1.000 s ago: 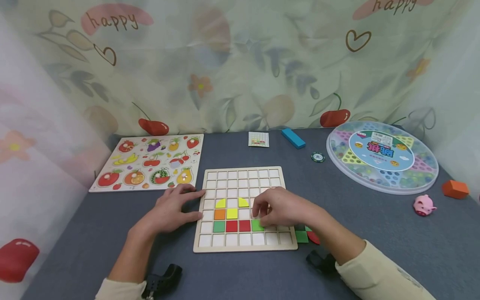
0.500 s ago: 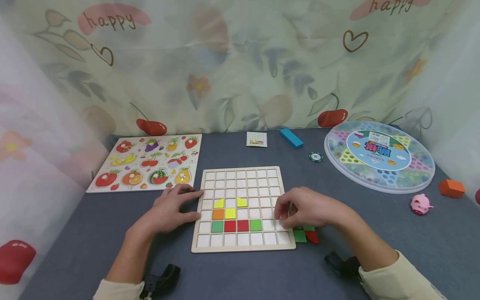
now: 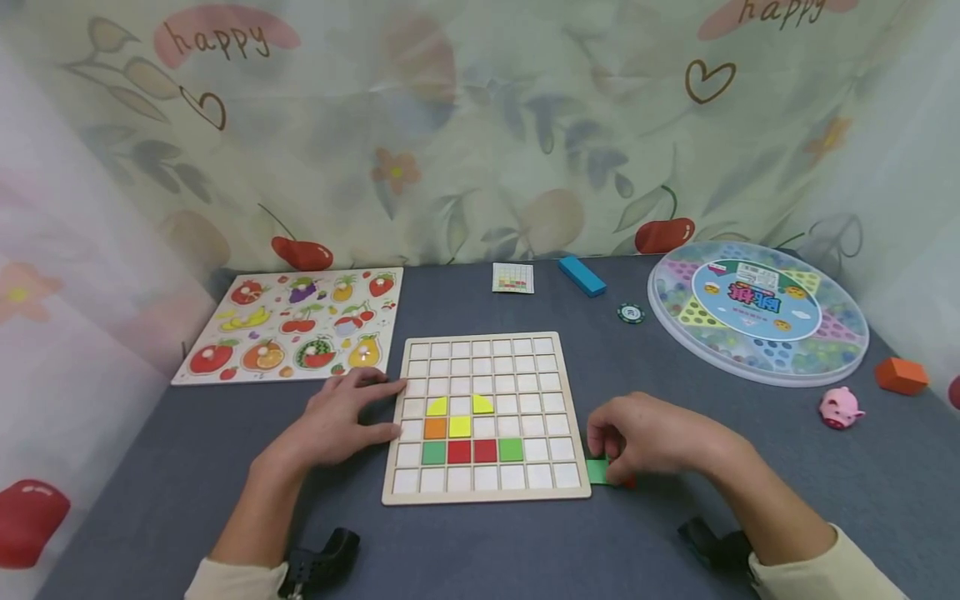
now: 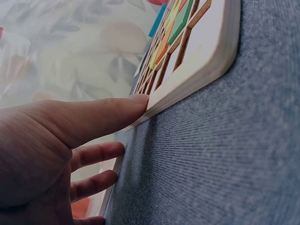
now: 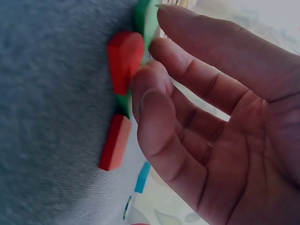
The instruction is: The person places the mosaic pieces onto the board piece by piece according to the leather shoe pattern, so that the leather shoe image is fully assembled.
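Observation:
My left hand rests at the left edge of a wooden grid board, its thumb touching the rim. Set in the cells are an orange square, a yellow square, two yellow curved tiles, two red squares, a darker green square and a light green one. Right of the board, my right hand reaches down over loose tiles, fingers bent and thumb apart from them. Below it lie a green tile, a red curved tile and a red block-like tile. Nothing shows in its grasp.
A fruit picture board lies at the back left. Behind the grid board are a small pattern card, a blue block and a poker chip. At right are a round game box, pink pig and orange block.
My right hand has moved from the light green square rightward off the board, down to the loose tiles. The light green square stays in its cell. My left hand keeps its place.

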Action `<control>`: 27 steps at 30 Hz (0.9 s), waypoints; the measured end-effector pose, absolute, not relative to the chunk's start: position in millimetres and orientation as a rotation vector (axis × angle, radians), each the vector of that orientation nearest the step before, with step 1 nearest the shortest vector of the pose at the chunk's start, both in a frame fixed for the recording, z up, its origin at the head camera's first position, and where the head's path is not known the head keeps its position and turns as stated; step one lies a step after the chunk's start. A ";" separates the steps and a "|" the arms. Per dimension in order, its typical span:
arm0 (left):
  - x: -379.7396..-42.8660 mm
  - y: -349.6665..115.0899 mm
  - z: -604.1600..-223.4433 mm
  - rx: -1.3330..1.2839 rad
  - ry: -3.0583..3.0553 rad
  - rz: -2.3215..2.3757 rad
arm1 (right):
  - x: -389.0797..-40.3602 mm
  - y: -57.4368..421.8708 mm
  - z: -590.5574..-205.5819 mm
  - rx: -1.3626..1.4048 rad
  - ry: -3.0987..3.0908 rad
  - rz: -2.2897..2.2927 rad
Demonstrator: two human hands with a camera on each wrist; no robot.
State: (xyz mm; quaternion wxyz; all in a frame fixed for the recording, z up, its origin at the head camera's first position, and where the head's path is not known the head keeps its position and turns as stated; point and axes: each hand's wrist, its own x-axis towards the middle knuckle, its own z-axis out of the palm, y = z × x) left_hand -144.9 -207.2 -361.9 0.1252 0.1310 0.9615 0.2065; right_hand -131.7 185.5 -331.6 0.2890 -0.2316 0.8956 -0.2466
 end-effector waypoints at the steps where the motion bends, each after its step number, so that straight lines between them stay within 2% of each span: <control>1: -145.1 -207.2 -362.1 0.380 2.801 0.601 | -131.1 185.4 -332.9 -0.621 2.395 -0.654; 11: -144.0 -206.4 -361.3 0.380 2.804 0.601 | -131.8 182.4 -340.6 -0.659 2.481 -0.622; 21: -144.2 -207.1 -361.4 0.387 2.795 0.618 | -143.0 188.4 -329.6 -0.664 2.470 -0.799; 27: -144.7 -206.9 -360.6 0.368 2.781 0.627 | -149.3 176.3 -326.7 -0.706 2.484 -0.871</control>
